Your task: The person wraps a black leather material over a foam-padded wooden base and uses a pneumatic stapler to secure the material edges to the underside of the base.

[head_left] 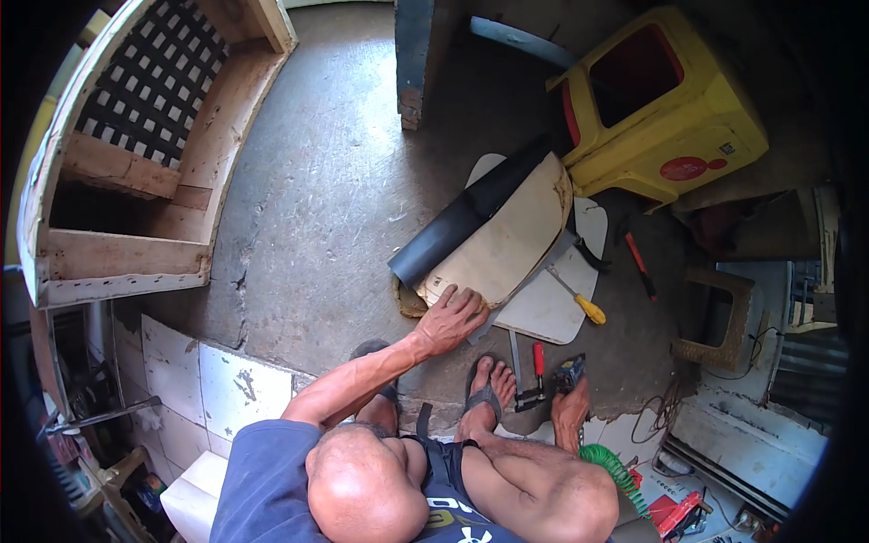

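Note:
My left hand lies on the near end of a cream, round-edged seat panel, its fingers apart on the surface. Black sheet material is folded along the panel's left side. Under them is a pale flat board. Beside my right foot, my right hand is closed round a dark blue tool that looks like a staple gun. A green coiled hose runs behind that hand; its join to the tool is hidden. A red-handled bar clamp lies between my foot and the tool.
A yellow-handled screwdriver-like tool lies on the pale board. Beyond it are a red-handled hammer and a yellow plastic stool on its side. At far left stands a wooden frame with black webbing. A post stands ahead.

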The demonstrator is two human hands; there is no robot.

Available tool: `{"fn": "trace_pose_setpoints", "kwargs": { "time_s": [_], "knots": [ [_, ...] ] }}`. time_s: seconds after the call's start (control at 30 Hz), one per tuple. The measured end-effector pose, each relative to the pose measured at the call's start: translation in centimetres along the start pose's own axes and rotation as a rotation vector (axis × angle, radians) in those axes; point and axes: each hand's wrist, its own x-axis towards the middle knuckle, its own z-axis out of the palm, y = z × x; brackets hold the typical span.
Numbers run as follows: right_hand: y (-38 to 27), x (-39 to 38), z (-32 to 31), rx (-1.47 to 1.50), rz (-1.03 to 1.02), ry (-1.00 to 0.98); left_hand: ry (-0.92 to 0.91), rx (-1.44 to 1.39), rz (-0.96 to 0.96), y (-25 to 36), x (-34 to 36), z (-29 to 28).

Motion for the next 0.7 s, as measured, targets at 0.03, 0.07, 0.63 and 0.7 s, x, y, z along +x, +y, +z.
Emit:
{"fn": "trace_pose_setpoints", "kwargs": {
  "time_s": [0.03, 0.07, 0.63, 0.7],
  "knots": [
    [0.8, -0.7, 0.0, -0.014, 0.019, -0.008, 0.007, 0.003, 0.024, -0.1, 0.6, -0.5],
    [1.5, -1.0, 0.2, -0.028, 0.040, -0.015, 0.068, -0.041, -0.002, -0.2, 1.0, -1.0],
    [-18.7, 17.8, 2.6, -0.160, -1.130, -0.039, 0.258, -0.255, -0.222, -5.5, -3.9, -9.3],
    [-20.0, 18.2, 2.2, -0.172, -1.135, -0.144, 0.255, -0.244, -0.238, -5.3, -4.8, -8.4]
  ]
}}
